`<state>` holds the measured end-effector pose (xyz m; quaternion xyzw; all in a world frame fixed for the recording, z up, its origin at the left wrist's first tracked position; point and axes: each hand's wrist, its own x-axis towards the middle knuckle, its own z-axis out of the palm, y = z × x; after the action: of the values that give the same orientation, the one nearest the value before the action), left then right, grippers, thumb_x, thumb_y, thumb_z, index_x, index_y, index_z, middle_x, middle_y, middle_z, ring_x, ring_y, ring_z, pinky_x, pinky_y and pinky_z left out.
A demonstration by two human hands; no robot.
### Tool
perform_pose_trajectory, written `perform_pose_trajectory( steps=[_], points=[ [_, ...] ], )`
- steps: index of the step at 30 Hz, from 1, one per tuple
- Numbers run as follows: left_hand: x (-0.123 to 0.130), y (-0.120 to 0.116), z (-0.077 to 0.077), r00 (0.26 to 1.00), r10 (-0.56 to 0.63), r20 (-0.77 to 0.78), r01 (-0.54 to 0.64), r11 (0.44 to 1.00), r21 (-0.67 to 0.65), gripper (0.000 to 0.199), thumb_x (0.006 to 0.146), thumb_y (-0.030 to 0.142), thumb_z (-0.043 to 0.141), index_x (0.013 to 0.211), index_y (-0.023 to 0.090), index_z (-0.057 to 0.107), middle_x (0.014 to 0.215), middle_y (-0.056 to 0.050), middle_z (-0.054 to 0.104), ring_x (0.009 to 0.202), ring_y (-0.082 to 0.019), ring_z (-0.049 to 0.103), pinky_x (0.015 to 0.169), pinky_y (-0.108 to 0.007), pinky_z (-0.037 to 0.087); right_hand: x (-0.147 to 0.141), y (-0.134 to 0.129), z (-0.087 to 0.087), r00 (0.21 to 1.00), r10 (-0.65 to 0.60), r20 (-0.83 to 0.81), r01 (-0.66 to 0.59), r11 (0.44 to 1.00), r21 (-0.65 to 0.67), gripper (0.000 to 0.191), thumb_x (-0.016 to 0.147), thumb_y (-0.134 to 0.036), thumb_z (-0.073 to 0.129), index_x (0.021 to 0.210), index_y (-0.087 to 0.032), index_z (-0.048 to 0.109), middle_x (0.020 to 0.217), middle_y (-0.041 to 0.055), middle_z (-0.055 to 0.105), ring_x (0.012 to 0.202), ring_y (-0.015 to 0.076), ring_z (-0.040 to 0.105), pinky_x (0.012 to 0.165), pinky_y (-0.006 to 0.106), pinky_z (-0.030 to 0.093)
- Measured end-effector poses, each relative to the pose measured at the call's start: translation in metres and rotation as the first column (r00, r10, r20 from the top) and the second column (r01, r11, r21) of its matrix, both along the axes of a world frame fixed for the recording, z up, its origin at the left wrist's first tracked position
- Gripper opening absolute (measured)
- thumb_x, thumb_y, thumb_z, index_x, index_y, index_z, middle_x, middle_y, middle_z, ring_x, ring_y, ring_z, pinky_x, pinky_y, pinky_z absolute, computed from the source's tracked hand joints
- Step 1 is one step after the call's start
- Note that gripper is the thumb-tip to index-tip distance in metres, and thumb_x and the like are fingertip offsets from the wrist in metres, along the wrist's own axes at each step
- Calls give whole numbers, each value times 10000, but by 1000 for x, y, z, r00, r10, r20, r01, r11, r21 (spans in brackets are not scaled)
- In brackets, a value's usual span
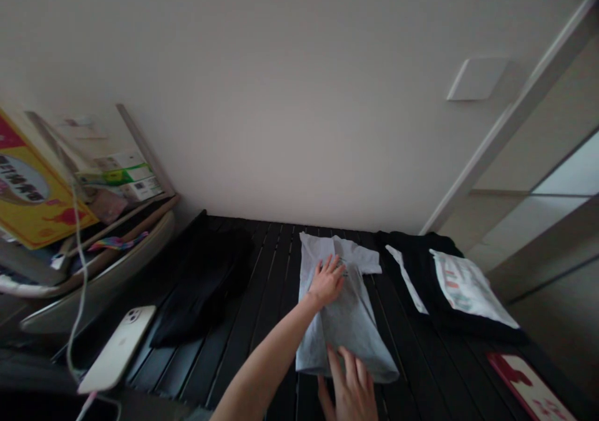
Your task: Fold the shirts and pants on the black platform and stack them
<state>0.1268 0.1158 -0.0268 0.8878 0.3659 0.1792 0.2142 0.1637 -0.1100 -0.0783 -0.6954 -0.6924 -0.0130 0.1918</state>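
Note:
A grey T-shirt (349, 321) lies on the black slatted table (276, 284), folded lengthwise. One short sleeve (367, 259) sticks out to the right near its far end. My left hand (327, 279) rests flat on the upper part of the shirt, fingers spread, partly covering a small print. At the near hem, my right hand (350, 387) touches the cloth with its fingers stretched out and its thumb off to the left. Neither hand grasps anything that I can see.
Dark folded clothing (201, 290) lies to the left. On the right are black clothing (421, 284) and a white printed garment (472, 287). A white phone (119, 346) sits near left, a red-edged case or phone (528, 387) near right. A wall (299, 128) rises behind.

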Motion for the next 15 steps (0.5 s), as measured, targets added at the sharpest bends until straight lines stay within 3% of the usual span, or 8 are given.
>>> perform_pose_trajectory(
  steps=[2,5,8,11,13,15],
  points=[
    [-7,-8,-12,996,89,9,-89,995,37,522,943,267,351,1462,214,327,1572,-63,194,1454,-229,119,1177,-478,105,6,6,8,1000,28,-13,-28,1000,14,572,874,-508,484,1388,-256,487,1413,123,482,1242,383,485,929,550,447],
    [-20,-16,-22,972,235,-11,-235,972,22,596,947,341,349,1498,148,226,1576,-107,147,1454,-249,105,1180,-463,116,5,11,6,992,125,-29,-126,991,-34,642,848,-560,508,1413,-260,446,1473,113,391,1321,411,383,989,611,380],
    [-37,-21,-26,954,294,-55,-294,956,23,614,945,420,358,1482,134,273,1564,-123,184,1449,-272,122,1185,-463,96,-2,9,2,978,196,-64,-203,971,-125,661,813,-574,551,1396,-273,470,1446,127,418,1279,429,430,954,622,409],
    [-58,-28,-28,948,306,-86,-301,951,62,590,951,442,348,1464,152,327,1555,-109,219,1445,-274,137,1186,-465,103,-2,10,12,948,273,-162,-299,939,-167,492,874,-510,499,1326,-321,548,1411,75,486,1226,343,519,940,499,472],
    [-74,-34,-30,944,312,-110,-302,948,104,587,961,454,325,1467,158,325,1553,-103,226,1443,-269,153,1183,-467,131,8,20,26,944,247,-219,-280,951,-134,423,931,-466,411,1293,-321,576,1405,50,506,1232,273,522,976,424,457],
    [-87,-40,-30,939,315,-141,-293,943,158,589,971,465,299,1474,159,310,1552,-100,228,1440,-263,168,1178,-469,163,25,40,37,969,100,-226,-125,987,-101,463,952,-469,347,1327,-285,545,1456,77,441,1288,267,459,1013,423,416]
  ],
)
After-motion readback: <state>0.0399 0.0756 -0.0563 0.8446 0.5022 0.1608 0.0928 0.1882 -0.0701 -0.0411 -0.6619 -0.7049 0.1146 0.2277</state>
